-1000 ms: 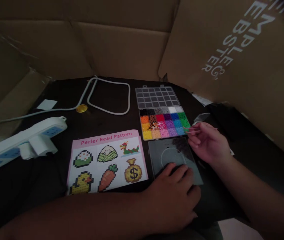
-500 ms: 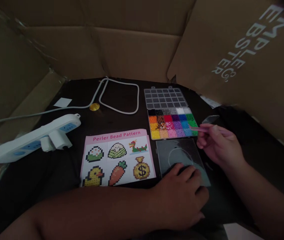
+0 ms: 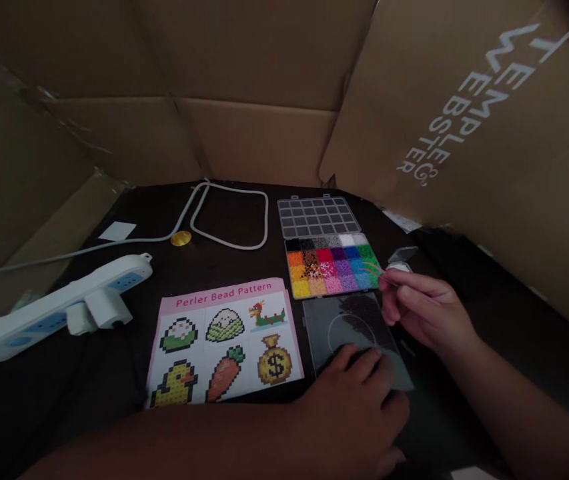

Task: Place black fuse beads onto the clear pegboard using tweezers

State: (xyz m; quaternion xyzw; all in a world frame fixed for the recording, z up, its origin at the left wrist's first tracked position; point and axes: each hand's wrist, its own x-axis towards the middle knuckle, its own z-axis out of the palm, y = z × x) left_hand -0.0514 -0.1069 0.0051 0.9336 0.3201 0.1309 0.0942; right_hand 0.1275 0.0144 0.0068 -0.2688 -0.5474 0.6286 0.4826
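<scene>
My right hand point(image 3: 427, 310) pinches a pair of pink tweezers point(image 3: 383, 273), their tips apart over the blue and green compartments of the bead box point(image 3: 309, 294). Small beads sorted by colour fill that box, and its clear lid point(image 3: 317, 217) lies folded back behind. My left hand point(image 3: 359, 403) rests with fingers spread on the near part of a clear pegboard point(image 3: 324, 333), which has a pale circle on it. The hand hides the board's near edge. Left of the board lies a Perler Bead Pattern sheet point(image 3: 199, 321) printed with pixel pictures.
A white power strip point(image 3: 54, 307) with plugs sits at the left. Behind it are a pale cable point(image 3: 229, 245), a gold disc point(image 3: 181, 238) and a white paper square point(image 3: 117, 231). A small open container point(image 3: 400, 260) stands right of the bead box. Cardboard walls point(image 3: 264, 143) enclose the table.
The whole view has shifted, so the table things appear lower and slightly left. The tweezers now point more up-left, with their tips visibly spread. My left hand stays on the pegboard.
</scene>
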